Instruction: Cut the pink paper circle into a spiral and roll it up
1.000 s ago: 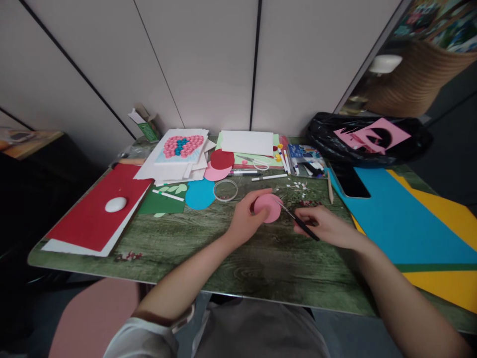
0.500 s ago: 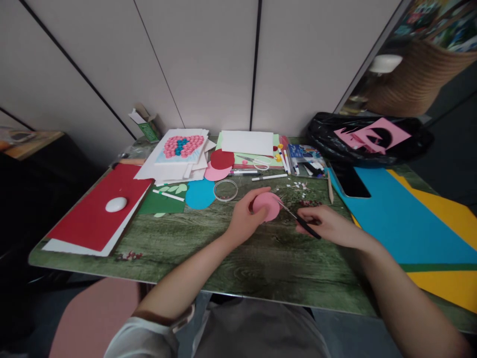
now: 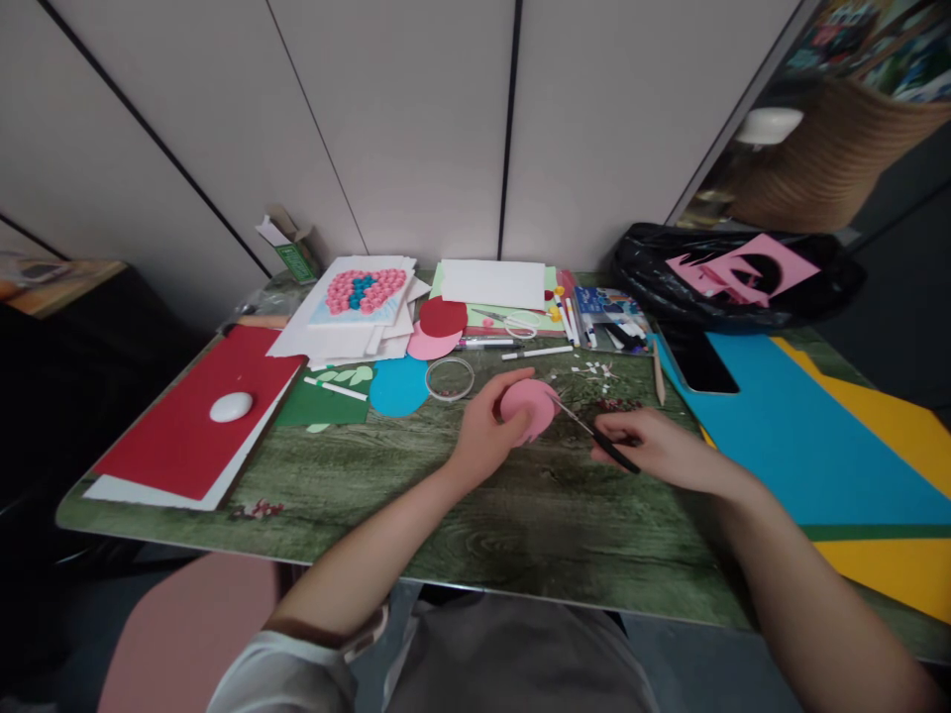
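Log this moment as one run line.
left hand: holding round pink paper | right hand: holding black-handled metal scissors | scissor blades: at paper's right edge

Green wood-grain table [image 3: 475, 535]; on it red sheet [image 3: 170, 436], blue sheet [image 3: 817, 426], black phone [image 3: 698, 358].

From where I watch, this looks like a craft corner, though I can't tell whether it sits in a home, a shop or a studio. What shows it to me is the wood-grain table [image 3: 475, 525] spread with red paper [image 3: 200, 436], blue paper [image 3: 824, 426], markers [image 3: 569, 322], white-handled scissors [image 3: 520, 326] and a picture [image 3: 364, 295] built up in pink and blue. I also see a plain panelled wall [image 3: 416, 129] behind it and a pink seat [image 3: 193, 624] at its edge.
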`<state>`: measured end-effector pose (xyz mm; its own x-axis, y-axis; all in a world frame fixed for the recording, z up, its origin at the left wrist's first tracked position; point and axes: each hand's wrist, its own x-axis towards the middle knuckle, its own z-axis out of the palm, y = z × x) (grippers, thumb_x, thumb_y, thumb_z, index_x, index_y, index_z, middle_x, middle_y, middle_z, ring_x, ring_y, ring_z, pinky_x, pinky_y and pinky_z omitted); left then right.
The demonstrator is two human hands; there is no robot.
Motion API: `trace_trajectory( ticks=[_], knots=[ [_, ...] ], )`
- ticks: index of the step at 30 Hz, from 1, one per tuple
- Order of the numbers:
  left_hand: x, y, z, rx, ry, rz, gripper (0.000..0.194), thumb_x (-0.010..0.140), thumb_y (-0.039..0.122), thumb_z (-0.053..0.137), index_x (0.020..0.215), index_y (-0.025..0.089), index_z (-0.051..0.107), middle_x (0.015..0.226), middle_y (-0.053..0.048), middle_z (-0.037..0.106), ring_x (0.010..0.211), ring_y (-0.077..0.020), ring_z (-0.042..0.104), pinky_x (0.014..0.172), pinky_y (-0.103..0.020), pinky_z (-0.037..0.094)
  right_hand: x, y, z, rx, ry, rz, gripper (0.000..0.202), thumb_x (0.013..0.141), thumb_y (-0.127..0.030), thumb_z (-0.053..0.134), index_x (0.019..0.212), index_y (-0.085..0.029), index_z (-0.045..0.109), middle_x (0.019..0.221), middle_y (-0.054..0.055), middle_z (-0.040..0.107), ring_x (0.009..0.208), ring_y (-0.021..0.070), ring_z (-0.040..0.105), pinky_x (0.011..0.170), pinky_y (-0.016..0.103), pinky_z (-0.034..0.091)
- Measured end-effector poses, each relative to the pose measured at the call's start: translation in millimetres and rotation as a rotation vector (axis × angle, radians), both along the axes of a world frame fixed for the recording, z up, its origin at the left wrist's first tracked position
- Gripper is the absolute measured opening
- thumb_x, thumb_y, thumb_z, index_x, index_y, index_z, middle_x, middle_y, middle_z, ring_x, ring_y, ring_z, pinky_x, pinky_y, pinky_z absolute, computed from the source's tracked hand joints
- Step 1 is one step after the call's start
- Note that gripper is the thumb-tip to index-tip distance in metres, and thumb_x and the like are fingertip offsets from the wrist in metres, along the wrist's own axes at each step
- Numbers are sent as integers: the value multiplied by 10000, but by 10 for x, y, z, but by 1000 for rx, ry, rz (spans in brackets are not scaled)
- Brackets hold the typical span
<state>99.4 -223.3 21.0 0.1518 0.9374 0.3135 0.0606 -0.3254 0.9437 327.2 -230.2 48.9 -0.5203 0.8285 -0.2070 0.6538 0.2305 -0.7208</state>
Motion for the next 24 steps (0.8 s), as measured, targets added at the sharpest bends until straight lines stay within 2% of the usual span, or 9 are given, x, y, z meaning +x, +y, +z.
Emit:
trace_trajectory(
  ticks=[7, 14, 21, 24],
  knots=[
    [5, 6, -10, -20, -48, 17, 404, 740, 147, 580, 1139, 200, 548, 1176, -72, 595, 1031, -187, 562, 887, -328, 448, 12, 2, -10, 21, -28, 0, 397, 768, -407, 579, 562, -192, 316, 541, -62, 287, 537, 79, 275, 485, 218, 206],
    [15, -15, 11, -25, -10, 6, 351, 741, 142, 578, 1087, 201, 582, 1112, -59, 626, 975, -178, 578, 855, -319, 457, -19, -16, -15, -63, 50, -12, 386, 747, -436, 584, 566, -194, 344, 532, -60, 306, 526, 79, 290, 469, 217, 203],
    [12, -16, 3, 15, 42, -64, 365, 718, 110, 585, 1069, 211, 603, 1136, -63, 602, 1068, -200, 541, 952, -358, 405, -35, -24, -6, -87, 72, -5, 386, 747, -451, 578, 583, -197, 338, 558, -58, 315, 530, 80, 290, 475, 216, 213],
    [9, -14, 10, 8, 48, -81, 374, 723, 113, 583, 1084, 208, 596, 1136, -65, 605, 1057, -200, 546, 943, -355, 410, -18, -19, -12, -62, 46, -5, 382, 745, -438, 589, 585, -197, 340, 560, -60, 308, 538, 83, 288, 481, 217, 215]
  ],
)
